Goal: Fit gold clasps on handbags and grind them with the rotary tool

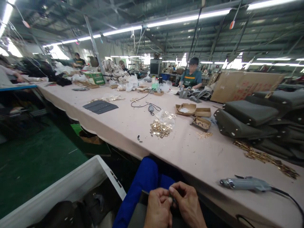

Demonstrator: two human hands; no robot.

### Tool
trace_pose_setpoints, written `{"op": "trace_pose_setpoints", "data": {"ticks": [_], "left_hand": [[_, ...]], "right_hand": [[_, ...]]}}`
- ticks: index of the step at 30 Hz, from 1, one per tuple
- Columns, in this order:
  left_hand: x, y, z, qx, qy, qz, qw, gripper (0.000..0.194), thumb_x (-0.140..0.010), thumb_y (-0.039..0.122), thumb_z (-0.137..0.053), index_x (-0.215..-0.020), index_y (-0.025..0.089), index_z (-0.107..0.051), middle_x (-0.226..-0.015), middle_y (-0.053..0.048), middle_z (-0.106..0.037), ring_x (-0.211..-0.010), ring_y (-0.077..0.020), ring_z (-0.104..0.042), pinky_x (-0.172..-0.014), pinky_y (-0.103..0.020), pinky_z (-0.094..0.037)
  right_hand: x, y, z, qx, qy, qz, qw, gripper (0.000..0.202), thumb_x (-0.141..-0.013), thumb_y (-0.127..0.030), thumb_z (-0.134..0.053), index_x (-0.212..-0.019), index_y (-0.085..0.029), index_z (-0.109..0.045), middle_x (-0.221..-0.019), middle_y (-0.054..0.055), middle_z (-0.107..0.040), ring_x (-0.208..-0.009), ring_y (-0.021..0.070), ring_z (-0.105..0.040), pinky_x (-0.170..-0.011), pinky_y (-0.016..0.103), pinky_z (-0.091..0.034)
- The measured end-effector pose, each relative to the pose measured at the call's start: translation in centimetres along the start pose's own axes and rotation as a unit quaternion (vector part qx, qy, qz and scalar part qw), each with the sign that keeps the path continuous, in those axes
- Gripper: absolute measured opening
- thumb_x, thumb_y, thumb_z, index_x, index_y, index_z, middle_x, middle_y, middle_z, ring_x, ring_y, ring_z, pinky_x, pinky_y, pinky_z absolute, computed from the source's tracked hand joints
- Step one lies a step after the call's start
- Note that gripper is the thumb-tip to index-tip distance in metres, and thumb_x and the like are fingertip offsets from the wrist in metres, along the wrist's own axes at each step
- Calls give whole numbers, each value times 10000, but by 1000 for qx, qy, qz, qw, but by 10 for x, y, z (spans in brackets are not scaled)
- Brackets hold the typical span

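Over my lap, my left hand [158,205] and my right hand [187,202] meet with their fingertips close together. Both are closed in a pinch around something small and dark that the fingers mostly hide. Beneath them lies a dark grey-green piece [139,215] across my blue-trousered legs, largely covered by the hands. On the table to the right rests a grey electric screwdriver [247,183] with a black cable, apart from my hands. A pile of gold-coloured metal fittings [161,128] lies further up the table.
At lower left stands a white bin [71,180] with dark pieces inside. Stacked dark green bags [249,114] and more brass fittings [266,156] occupy the table's right side. Small cardboard boxes [201,123] and a flat dark panel [100,106] lie further back. A co-worker [192,76] sits across.
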State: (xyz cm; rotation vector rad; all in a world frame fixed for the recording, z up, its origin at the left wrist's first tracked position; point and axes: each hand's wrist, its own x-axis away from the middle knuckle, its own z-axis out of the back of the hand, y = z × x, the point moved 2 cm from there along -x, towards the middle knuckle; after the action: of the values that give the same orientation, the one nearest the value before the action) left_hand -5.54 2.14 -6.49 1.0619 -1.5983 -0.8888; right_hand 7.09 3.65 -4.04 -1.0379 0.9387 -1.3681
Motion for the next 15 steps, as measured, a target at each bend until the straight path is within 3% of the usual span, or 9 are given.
{"op": "trace_pose_setpoints", "data": {"ticks": [3,6,11,15], "left_hand": [[-1,2,3,28,33,6,999,359,-698,414,-813,-862,137,-651,-622,-55,-685,-366,-126,-530,-384,-224,-386],[1,7,5,59,63,-12,996,314,-651,333,-860,-819,155,-664,-608,-68,-694,-540,-206,-661,-523,-275,-514],[5,12,6,67,61,-14,996,309,-654,339,-861,-802,161,-657,-623,-88,-714,-530,-195,-650,-517,-264,-509],[5,14,11,60,50,-17,997,324,-649,363,-867,-783,158,-656,-599,-89,-709,-535,-203,-655,-539,-275,-518]], "right_hand": [[-13,-22,5,114,-6,38,993,376,-920,-475,-622,-700,-185,-716,-631,24,-662,-578,175,-598,-556,276,-421],[-46,-48,13,179,42,104,977,285,-915,-439,-634,-773,-213,-735,-709,29,-706,-664,201,-648,-640,300,-465],[-138,-73,12,258,117,202,938,151,-897,-337,-654,-924,-215,-740,-840,41,-736,-762,209,-665,-757,313,-496],[-206,-74,-6,341,115,230,904,172,-888,-196,-604,-1004,-203,-731,-971,60,-728,-890,215,-645,-835,303,-472]]}}
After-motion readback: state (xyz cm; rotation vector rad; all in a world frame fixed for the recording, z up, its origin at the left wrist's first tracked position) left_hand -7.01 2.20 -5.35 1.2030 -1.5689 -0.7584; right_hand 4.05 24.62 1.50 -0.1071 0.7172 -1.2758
